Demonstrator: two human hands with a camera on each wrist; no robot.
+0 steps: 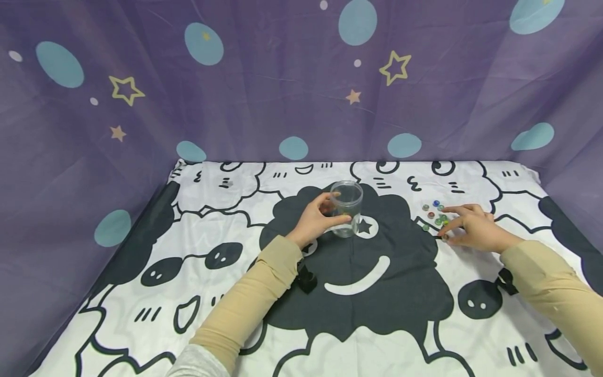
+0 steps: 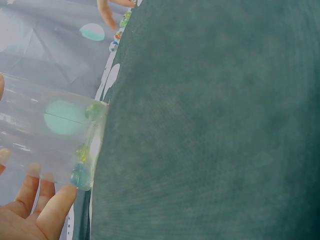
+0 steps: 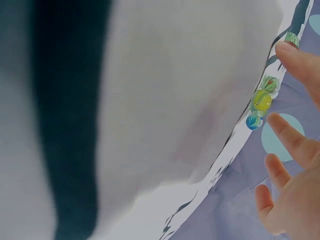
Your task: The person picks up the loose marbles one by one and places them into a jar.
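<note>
A clear plastic cup (image 1: 347, 209) stands on the dark part of the printed cloth, several marbles (image 2: 93, 111) at its bottom in the left wrist view. My left hand (image 1: 316, 220) grips its side, thumb in front and fingers around the back. To the right, a loose group of glass marbles (image 1: 439, 220) lies on the white cloth, among them a yellow one (image 3: 261, 100) and a blue one (image 3: 254, 121). At its near edge, my right hand (image 1: 478, 230) pinches a small brownish marble (image 1: 445, 237) between thumb and index finger. The other fingers (image 3: 287, 132) spread apart.
The table cloth (image 1: 198, 324) has cartoon faces in black and white. Behind it hangs a purple curtain (image 1: 264, 104) with stars and blue ovals, closing off the back and sides. Black straps (image 1: 307, 280) show at the left wrist.
</note>
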